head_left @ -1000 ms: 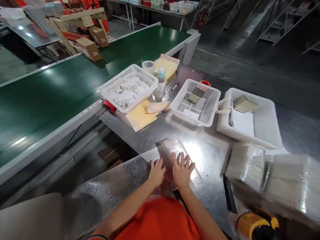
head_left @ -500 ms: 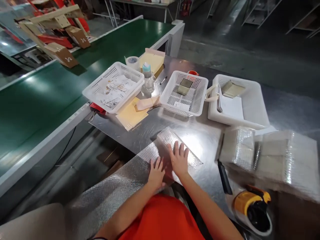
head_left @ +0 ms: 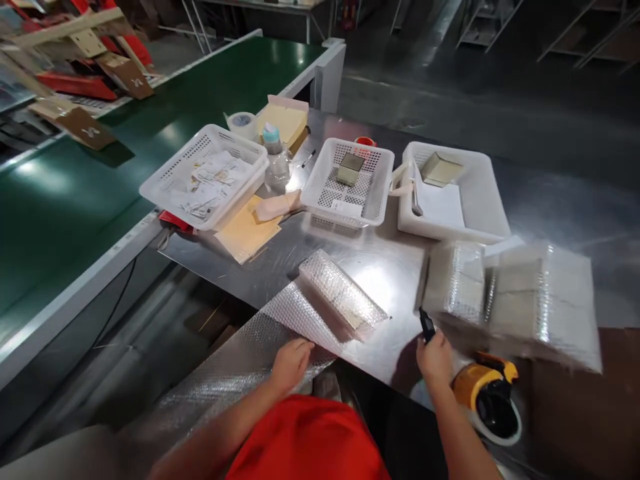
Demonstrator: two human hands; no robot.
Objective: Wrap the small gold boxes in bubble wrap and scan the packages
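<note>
My right hand (head_left: 434,357) is closed around a black-handled utility knife (head_left: 427,325), its end pointing away from me just above the metal table. My left hand (head_left: 293,365) has its fingers curled at the near edge of a sheet of bubble wrap (head_left: 240,353); it appears to pinch that edge. The sheet trails off the table toward the lower left. At its far end lies a flat, oblong bundle (head_left: 345,293) rolled in bubble wrap, apart from both hands; what is inside it cannot be made out.
Bubble-wrapped boxes (head_left: 545,300) and a yellow-and-black tape dispenser (head_left: 487,397) stand at the right. Farther back are a white basket of papers (head_left: 150,190), a second basket (head_left: 367,220) with small boxes and a white bin (head_left: 450,232). A green conveyor (head_left: 165,127) runs at the left.
My right hand has left the wrapped bundle, moved right and taken hold of the utility knife. My left hand has drawn back toward me and its spread fingers have closed.
</note>
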